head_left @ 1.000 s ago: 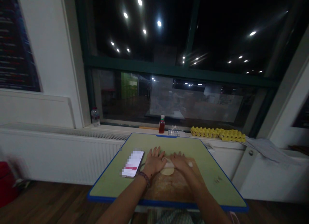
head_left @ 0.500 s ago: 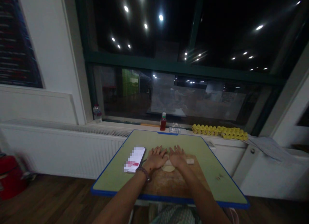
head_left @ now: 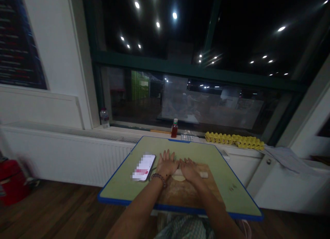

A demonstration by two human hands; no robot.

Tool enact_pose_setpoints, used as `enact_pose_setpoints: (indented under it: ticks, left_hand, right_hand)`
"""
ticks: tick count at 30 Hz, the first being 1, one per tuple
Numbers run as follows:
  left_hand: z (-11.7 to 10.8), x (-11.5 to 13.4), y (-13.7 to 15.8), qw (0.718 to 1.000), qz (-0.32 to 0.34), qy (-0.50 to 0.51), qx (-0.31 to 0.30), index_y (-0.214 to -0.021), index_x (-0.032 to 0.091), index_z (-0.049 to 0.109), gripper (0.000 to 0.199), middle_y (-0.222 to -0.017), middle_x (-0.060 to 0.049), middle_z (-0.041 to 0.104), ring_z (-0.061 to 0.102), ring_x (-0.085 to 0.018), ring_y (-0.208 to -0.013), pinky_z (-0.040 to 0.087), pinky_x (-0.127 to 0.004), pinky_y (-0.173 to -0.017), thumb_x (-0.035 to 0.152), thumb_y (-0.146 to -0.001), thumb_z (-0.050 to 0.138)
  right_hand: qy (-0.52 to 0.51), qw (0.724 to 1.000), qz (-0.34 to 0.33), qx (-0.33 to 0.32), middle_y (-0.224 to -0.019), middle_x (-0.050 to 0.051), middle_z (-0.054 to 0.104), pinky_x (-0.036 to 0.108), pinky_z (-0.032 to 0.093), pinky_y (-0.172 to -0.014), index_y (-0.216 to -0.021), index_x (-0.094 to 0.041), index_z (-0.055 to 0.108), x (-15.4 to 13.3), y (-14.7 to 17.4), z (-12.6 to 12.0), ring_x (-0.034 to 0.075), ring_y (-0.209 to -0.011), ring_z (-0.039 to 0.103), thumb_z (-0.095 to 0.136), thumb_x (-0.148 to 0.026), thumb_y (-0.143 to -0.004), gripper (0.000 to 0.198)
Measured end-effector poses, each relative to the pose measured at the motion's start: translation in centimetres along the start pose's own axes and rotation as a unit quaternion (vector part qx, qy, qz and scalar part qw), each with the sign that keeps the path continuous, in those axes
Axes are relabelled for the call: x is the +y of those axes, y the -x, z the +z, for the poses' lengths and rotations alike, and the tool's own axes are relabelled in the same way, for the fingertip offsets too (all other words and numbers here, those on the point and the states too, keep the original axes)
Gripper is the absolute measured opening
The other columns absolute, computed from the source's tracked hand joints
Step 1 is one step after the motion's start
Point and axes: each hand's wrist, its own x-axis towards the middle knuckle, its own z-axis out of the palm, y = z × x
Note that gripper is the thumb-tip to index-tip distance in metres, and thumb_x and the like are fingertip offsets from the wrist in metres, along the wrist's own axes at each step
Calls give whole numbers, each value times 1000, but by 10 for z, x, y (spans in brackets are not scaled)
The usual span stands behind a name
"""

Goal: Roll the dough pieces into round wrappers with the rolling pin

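A pale rolling pin (head_left: 204, 174) lies crosswise on the wooden board (head_left: 184, 196), its right end showing beyond my wrist. My left hand (head_left: 166, 167) rests palm down over the pin's left part, fingers stretched forward and spread. Close beside it, my right hand (head_left: 188, 169) also lies flat over the pin, fingers extended. Under and just in front of the pin, between my wrists, shows a round piece of pale dough (head_left: 178, 178); the rest of it is hidden. Left of my left hand lies a phone (head_left: 146, 167) with its screen lit.
The board sits on a green table (head_left: 233, 197) with a blue edge. On the windowsill behind stand a bottle of red liquid (head_left: 174, 129), a clear bottle (head_left: 104, 118) and yellow egg trays (head_left: 233, 140). A white radiator (head_left: 64, 156) runs along the left wall.
My left hand has shifted slightly forward and right, its fingers pointing more straight ahead. My right hand's fingers have lowered a little. The camera view has moved slightly.
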Motion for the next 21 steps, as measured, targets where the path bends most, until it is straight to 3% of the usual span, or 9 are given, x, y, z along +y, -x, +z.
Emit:
enact_pose_setpoints:
  ticks: [3,6,14,21]
  left_hand:
    - [-2,1,6,1000,21,-1,0,-151,20,26,64,-160,-9,10,5,-31,-146,7,-55,-115,48,-93,22]
    - [-3,0,12,1000,20,7,-6,-150,23,27,63,-160,-8,10,9,-29,-146,9,-52,-115,46,-92,25]
    - [-9,2,32,999,48,1,23,-147,23,34,57,-159,-9,17,14,-27,-146,12,-51,-114,43,-94,24]
    - [-14,4,38,998,51,1,19,-146,23,36,56,-158,-11,20,15,-28,-145,12,-51,-114,42,-95,25]
  right_hand:
    - [-7,1000,-18,20,-136,14,54,47,33,-109,-130,-16,55,1,4,5,25,-128,47,40,-23,-97,36]
    - [-25,998,-30,51,-138,13,53,43,22,-115,-131,-14,56,1,10,10,22,-132,43,28,-16,-95,45]
    - [-36,996,-21,84,-140,13,51,35,22,-115,-137,-9,50,-5,25,10,19,-133,42,24,-18,-96,49]
    - [-58,996,-26,70,-141,13,50,34,25,-114,-138,-8,47,-5,29,6,18,-132,44,21,-19,-96,51]
